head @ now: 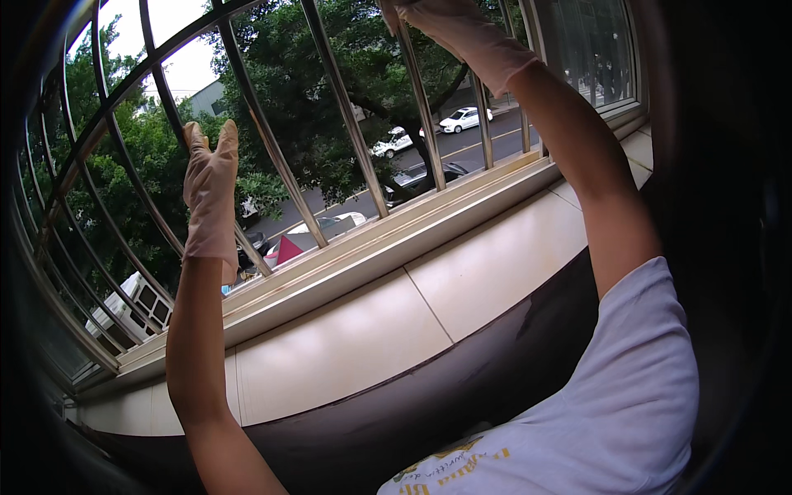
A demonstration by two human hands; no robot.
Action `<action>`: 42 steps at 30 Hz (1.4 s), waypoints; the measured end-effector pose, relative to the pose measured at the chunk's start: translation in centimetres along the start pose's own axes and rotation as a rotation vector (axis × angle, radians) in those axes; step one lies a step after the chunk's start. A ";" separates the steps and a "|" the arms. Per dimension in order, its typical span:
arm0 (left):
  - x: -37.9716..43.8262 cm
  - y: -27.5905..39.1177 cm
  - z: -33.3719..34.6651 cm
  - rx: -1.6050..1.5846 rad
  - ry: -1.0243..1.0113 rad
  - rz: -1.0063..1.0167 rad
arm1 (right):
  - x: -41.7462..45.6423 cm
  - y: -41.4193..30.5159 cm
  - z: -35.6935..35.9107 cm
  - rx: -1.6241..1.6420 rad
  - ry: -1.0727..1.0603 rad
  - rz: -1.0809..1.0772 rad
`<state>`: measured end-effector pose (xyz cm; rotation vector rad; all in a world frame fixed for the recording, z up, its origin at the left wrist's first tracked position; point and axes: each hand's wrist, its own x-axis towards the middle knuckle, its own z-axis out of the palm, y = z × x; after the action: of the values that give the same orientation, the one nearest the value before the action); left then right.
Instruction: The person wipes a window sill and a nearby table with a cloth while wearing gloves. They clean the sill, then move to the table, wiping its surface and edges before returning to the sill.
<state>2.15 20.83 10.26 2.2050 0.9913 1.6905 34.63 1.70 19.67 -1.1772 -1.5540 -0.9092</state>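
Both of my hands wear thin, pale translucent gloves and are raised at a window with metal security bars (341,99). My left hand (210,164) is at the left, held upright beside a dark vertical bar, its thumb and a finger apart at the top; whether it touches the bar is not clear. At the top edge, my right hand (427,18) reaches to the upper part of another bar (424,111). Its fingers are partly cut off by the picture's edge, so its grip and anything in it are hidden.
Below the bars run a metal window track (383,232) and a sill of pale tiles (346,340). A sliding glass pane (588,55) stands at the right. Outside are trees, a road and parked cars, one of them white (465,119).
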 end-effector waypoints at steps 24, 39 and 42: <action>0.7 2.2 8.4 -0.482 0.099 -0.192 | -20.7 3.8 6.0 0.479 -1.105 0.686; 0.4 2.5 9.4 -0.484 0.186 -0.203 | -2.7 5.1 -4.6 -0.684 -0.055 0.419; 0.2 2.5 8.9 -0.461 0.209 -0.192 | -1.0 6.2 -2.9 -0.265 -0.086 0.297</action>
<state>11.24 21.14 8.78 1.6201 0.7315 1.8590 41.45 0.33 19.62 -1.6064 -1.3048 -0.8913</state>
